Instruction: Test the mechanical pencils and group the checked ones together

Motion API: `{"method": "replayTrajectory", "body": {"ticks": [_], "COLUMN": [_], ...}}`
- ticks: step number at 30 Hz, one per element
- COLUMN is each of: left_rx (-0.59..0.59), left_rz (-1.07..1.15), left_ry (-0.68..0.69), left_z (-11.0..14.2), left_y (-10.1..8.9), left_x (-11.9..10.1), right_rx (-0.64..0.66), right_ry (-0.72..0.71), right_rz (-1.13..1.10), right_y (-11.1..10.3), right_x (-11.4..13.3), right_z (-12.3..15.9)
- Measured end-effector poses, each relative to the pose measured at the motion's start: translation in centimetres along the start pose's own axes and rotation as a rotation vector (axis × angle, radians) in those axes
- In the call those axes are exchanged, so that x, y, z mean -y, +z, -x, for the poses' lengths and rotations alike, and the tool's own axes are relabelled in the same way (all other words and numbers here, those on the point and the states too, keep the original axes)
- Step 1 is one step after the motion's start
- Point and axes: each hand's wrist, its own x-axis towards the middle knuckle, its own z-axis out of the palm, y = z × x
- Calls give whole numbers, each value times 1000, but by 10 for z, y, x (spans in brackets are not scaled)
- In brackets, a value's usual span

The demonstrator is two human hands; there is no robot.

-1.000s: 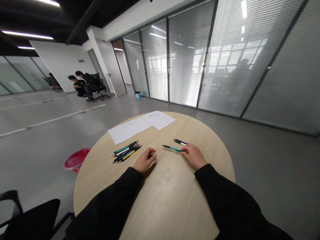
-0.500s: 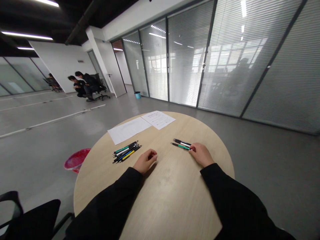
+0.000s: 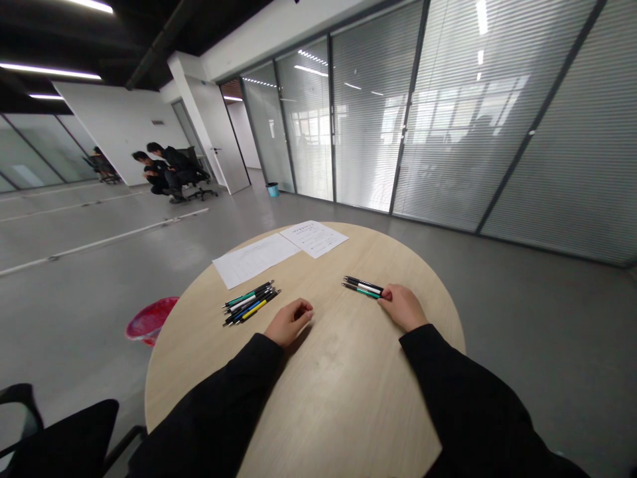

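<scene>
Three slim pens lie side by side on the right of the round wooden table (image 3: pixel 338 398): a black pen (image 3: pixel 362 281), a pen with a white section (image 3: pixel 369 288) and a green pen (image 3: pixel 359 290). My right hand (image 3: pixel 404 307) is closed at their right ends, its fingertips on the green pen; those ends are hidden under the fingers. My left hand (image 3: pixel 289 321) rests on the table with loosely curled fingers and nothing visible in it. To its left lies a loose pile of several pens (image 3: pixel 249 305), with green, white, blue and yellow sections.
Two printed paper sheets (image 3: pixel 256 259) lie at the table's far left edge. A red basin (image 3: pixel 149 320) stands on the floor at left, near a black chair (image 3: pixel 64 438). Two people (image 3: pixel 169 169) sit in the background; a blue bin (image 3: pixel 273 190) stands by the glass wall.
The green pen has slid slightly right, so its left end sits closer in line with the other two. My left hand stays where it was.
</scene>
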Motion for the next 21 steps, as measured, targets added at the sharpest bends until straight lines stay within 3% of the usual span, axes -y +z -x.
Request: {"method": "replayTrajectory", "body": {"ticks": [21], "left_rx": [24], "left_rz": [-110], "left_ry": [39], "left_z": [2], "left_y": [2], "left_x": [-5], "right_rx": [15], "right_ry": [39], "right_rz": [22], "right_y": [-1], "right_x": [-6], "right_z": [-4]}}
